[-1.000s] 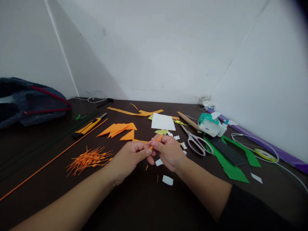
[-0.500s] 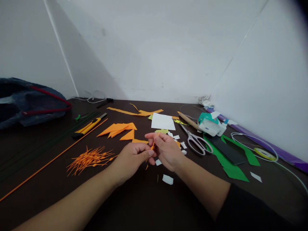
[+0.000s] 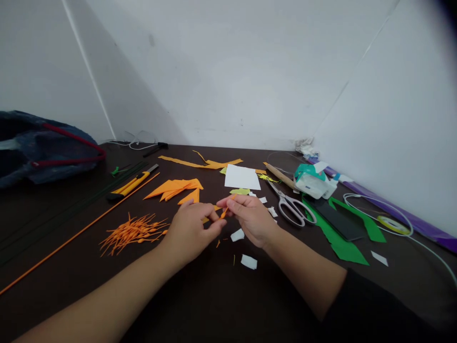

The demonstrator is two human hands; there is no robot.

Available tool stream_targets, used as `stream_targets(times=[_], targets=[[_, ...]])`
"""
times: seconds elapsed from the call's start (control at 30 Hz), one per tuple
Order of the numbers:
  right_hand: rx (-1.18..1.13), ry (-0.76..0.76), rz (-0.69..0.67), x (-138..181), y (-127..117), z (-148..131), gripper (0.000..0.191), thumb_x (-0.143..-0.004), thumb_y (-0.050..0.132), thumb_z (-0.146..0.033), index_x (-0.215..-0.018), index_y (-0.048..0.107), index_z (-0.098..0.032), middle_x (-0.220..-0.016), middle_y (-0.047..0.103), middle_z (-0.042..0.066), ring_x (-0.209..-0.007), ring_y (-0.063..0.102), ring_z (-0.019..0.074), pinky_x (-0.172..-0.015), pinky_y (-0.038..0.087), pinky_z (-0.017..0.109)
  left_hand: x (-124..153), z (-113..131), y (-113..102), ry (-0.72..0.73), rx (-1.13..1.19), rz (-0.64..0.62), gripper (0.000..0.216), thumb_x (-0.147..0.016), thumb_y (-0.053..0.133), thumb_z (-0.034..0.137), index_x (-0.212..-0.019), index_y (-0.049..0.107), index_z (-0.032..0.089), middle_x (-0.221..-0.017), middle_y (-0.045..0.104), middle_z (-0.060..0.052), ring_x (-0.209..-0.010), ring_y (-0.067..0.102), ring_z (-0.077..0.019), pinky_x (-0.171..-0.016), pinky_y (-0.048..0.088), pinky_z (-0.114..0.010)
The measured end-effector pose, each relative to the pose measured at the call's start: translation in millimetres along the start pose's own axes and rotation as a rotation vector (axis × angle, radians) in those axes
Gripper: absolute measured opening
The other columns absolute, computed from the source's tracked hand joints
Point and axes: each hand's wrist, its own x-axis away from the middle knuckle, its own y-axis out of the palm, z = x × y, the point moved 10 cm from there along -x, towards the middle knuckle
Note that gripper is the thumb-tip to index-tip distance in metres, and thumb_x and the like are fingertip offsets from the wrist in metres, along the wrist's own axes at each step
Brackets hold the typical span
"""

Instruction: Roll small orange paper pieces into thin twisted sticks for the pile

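My left hand (image 3: 191, 231) and my right hand (image 3: 250, 219) meet over the dark table (image 3: 200, 295), fingertips together. Between them they pinch a thin orange paper strip (image 3: 224, 212), rolled into a small point. A pile of several similar thin orange rolled pieces (image 3: 130, 231) lies to the left of my left hand. Folded orange paper triangles (image 3: 176, 189) sit just beyond the hands. Small white scraps (image 3: 249, 261) lie under and beside my right wrist.
Scissors (image 3: 291, 205) and green paper (image 3: 339, 238) lie right of my hands, with a white-and-teal tape dispenser (image 3: 312, 181) behind. A yellow utility knife (image 3: 134, 183), a long orange stick (image 3: 82, 229), white paper sheet (image 3: 242, 177) and a dark bag (image 3: 43, 147) lie left and back.
Both hands shifted slightly away from me while working the orange strip; my left fingers opened a little and the strip's tip now sticks out between the fingertips.
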Motion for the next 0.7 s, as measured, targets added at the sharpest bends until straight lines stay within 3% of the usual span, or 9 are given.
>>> stream_targets(times=[0.1, 0.17, 0.27, 0.43, 0.7], targets=[[-0.045, -0.034, -0.032, 2, 4, -5, 0.014, -0.077, 0.058, -0.031, -0.078, 0.070, -0.023, -0.080, 0.057, 0.001, -0.066, 0.050, 0.0109, -0.068, 0.041, 0.031, 2, -8, 14, -0.123, 0.474, -0.127, 0.022, -0.076, 0.054, 0.039, -0.075, 0.059, 0.018, -0.076, 0.061, -0.002, -0.073, 0.054, -0.0172, -0.075, 0.041, -0.034], [-0.089, -0.030, -0.073, 3, 9, -6, 0.015, -0.077, 0.058, -0.032, -0.079, 0.070, -0.022, -0.085, 0.052, 0.001, -0.062, 0.048, 0.0093, -0.062, 0.042, 0.030, 4, -4, 26, -0.161, 0.804, -0.213, 0.026, -0.082, 0.047, 0.038, -0.091, 0.061, 0.018, -0.086, 0.063, -0.005, -0.080, 0.056, -0.0180, -0.080, 0.041, -0.035], [-0.142, -0.005, -0.140, 5, 18, -3, 0.016, -0.078, 0.058, -0.032, -0.084, 0.069, -0.022, -0.082, 0.045, 0.000, -0.053, 0.039, 0.0059, -0.051, 0.036, 0.026, 7, 3, 39, -0.179, 1.056, -0.322, 0.028, -0.084, 0.047, 0.033, -0.099, 0.062, 0.015, -0.089, 0.065, -0.008, -0.082, 0.057, -0.0189, -0.086, 0.039, -0.037], [-0.164, -0.014, -0.188, 6, 24, -3, 0.015, -0.079, 0.057, -0.029, -0.082, 0.069, -0.021, -0.075, 0.040, -0.003, -0.049, 0.039, 0.0041, -0.050, 0.034, 0.026, 7, 0, 43, -0.189, 1.088, -0.323, 0.021, -0.083, 0.051, 0.029, -0.089, 0.066, 0.015, -0.078, 0.065, -0.006, -0.080, 0.056, -0.0164, -0.085, 0.037, -0.032], [-0.088, -0.049, -0.092, 4, 16, -2, 0.010, -0.073, 0.063, -0.029, -0.073, 0.069, -0.021, -0.076, 0.048, -0.001, -0.056, 0.046, 0.0076, -0.052, 0.037, 0.025, 5, -9, 36, -0.203, 0.911, -0.231, 0.015, -0.077, 0.059, 0.030, -0.081, 0.065, 0.018, -0.074, 0.062, -0.001, -0.076, 0.052, -0.0139, -0.077, 0.036, -0.027]])
